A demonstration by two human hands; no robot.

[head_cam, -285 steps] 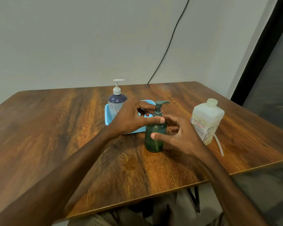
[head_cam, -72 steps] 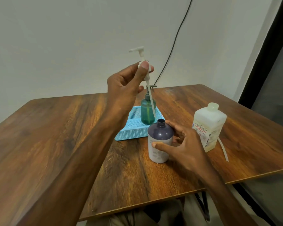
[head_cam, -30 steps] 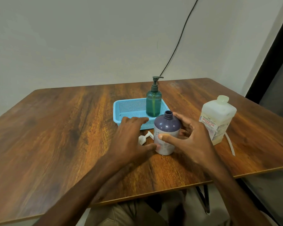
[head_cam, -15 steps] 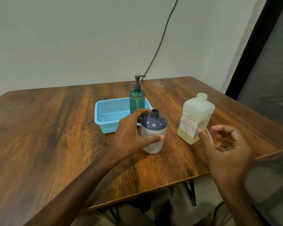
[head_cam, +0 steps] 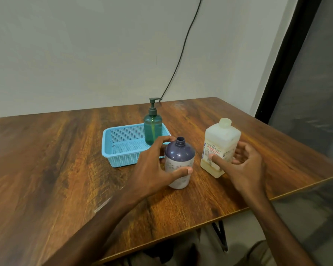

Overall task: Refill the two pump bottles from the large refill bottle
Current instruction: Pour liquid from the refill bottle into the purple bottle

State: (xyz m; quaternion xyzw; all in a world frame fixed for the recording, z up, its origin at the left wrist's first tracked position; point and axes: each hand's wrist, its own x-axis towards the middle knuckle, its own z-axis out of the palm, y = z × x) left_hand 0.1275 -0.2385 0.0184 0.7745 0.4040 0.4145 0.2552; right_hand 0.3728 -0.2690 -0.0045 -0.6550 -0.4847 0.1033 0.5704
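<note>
1. Left hand (head_cam: pixel 152 169) is gripping the capless purple bottle (head_cam: pixel 179 156).
2. Right hand (head_cam: pixel 244 166) is clasping the refill bottle (head_cam: pixel 221 139) at its 3 o'clock.
3. Green pump bottle (head_cam: pixel 152 129) is standing in the basket (head_cam: pixel 119 158), 11 o'clock.

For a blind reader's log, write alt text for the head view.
A person's left hand grips an uncapped purple bottle on a wooden table while the right hand wraps thumb and fingers around the capped refill bottle beside it. Behind them, a green pump bottle stands in a blue basket.
</note>
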